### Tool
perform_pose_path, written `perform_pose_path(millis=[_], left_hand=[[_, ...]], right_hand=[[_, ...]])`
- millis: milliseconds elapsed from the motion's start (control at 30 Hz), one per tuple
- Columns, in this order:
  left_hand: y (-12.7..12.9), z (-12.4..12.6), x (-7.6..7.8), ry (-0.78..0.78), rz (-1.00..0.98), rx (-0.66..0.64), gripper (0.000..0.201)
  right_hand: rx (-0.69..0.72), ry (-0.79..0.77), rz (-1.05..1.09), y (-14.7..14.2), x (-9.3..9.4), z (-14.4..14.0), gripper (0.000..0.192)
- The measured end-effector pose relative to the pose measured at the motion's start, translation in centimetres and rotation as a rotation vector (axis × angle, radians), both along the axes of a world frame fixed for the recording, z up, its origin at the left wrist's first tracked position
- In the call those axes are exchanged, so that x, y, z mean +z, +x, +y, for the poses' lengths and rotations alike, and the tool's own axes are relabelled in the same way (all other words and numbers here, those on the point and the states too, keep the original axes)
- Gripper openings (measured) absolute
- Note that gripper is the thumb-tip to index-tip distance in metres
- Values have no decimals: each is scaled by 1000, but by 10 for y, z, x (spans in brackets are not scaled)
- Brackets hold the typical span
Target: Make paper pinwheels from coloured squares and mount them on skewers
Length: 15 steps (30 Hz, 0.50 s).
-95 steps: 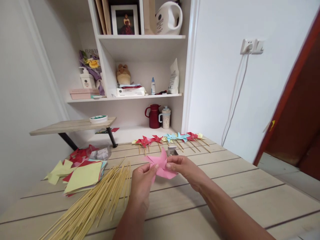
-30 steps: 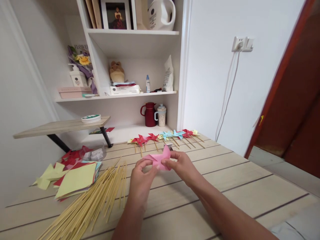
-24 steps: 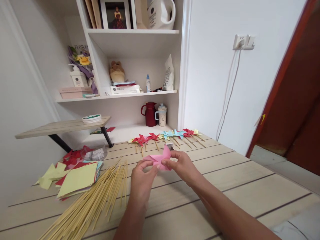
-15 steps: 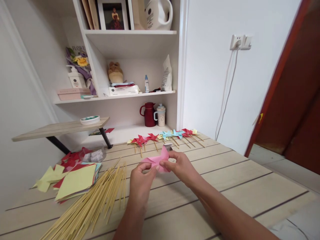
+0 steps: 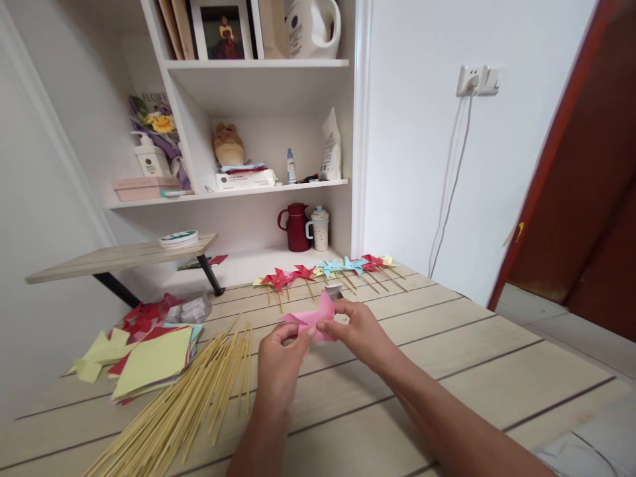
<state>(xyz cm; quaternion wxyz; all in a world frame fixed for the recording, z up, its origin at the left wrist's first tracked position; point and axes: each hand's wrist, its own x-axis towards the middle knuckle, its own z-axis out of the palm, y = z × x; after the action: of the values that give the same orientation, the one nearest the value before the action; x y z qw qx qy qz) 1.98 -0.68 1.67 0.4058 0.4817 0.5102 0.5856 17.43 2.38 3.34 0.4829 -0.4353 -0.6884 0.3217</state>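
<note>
A pink paper pinwheel (image 5: 324,307) is held above the table between both hands, its folded blades pointing up and to the left. My left hand (image 5: 284,348) pinches its lower left part between thumb and fingers. On the right side, my right hand (image 5: 355,331) grips it with the thumb pressed on the paper near the middle. No stick shows on this pinwheel. Just behind it lies a small silvery object (image 5: 334,291), partly covered and hard to make out. To the left of my left hand spreads a bundle of thin wooden sticks (image 5: 199,381).
Finished pinwheels on sticks, red (image 5: 276,279) and light blue (image 5: 354,265) among them, line the table's back edge. At left lie square paper sheets (image 5: 154,364), yellow cut paper (image 5: 102,351) and a clear plastic box (image 5: 191,309). A raised wooden stand (image 5: 119,255) stands behind them.
Both hands keep nearly the same grip on the pink pinwheel, with only slight finger movement. The view has shifted a little.
</note>
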Motion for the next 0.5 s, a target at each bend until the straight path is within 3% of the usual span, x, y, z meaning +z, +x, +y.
perform_pose_path(millis=[333, 500], left_hand=[[2, -2, -1, -7, -36, -16, 29], [3, -2, -3, -29, -138, -28, 26]], right_hand=[[6, -43, 14, -3, 3, -4, 14], [85, -136, 141, -4, -1, -3, 28]])
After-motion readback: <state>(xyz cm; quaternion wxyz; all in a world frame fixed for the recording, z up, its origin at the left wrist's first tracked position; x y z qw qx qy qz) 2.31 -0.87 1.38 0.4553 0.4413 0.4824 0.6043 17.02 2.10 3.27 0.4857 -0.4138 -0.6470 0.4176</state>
